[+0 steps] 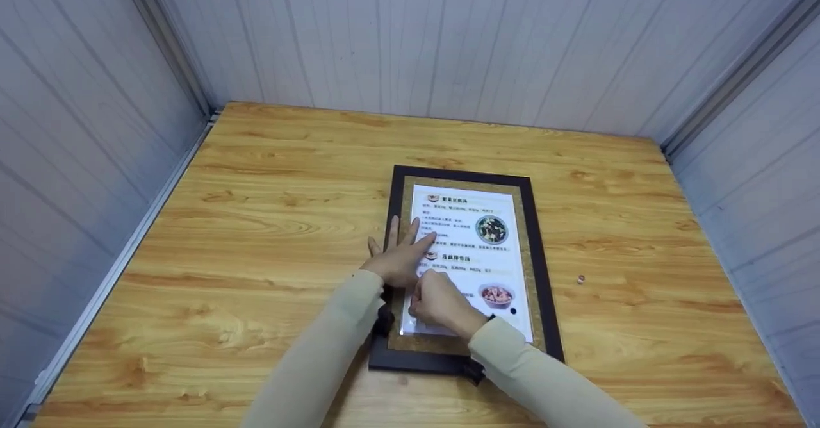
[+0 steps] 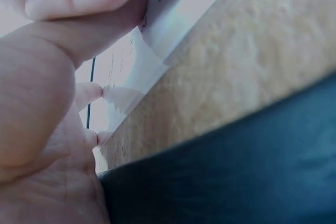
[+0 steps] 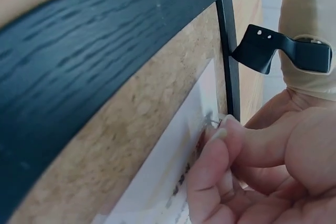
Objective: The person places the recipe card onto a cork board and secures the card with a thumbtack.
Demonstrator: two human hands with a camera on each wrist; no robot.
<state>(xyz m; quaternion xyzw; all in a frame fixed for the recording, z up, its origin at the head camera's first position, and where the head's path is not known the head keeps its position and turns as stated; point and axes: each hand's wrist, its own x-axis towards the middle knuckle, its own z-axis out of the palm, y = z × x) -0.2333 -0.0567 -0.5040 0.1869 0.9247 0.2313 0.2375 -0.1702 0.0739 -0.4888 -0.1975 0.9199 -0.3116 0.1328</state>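
A laminated sheet (image 1: 461, 223) printed with text and food pictures lies on a cork board (image 1: 423, 343) with a dark wooden frame (image 1: 544, 274). My left hand (image 1: 398, 261) rests with spread, straight fingers across the sheet's left edge and the frame. Beside it, my right hand (image 1: 442, 300) is curled over the lower left part of the sheet. In the right wrist view, the thumb and forefinger pinch a small pin (image 3: 214, 123), its thin metal shaft close over the sheet near its edge. The pin's head is mostly hidden by the fingertips.
A round black dot (image 1: 513, 311) shows near the sheet's lower right corner. To the right of the board, a tiny reddish-white object (image 1: 581, 279) lies on the wood-grain table (image 1: 269, 204). Pale panel walls (image 1: 410, 43) enclose the table at the back and sides.
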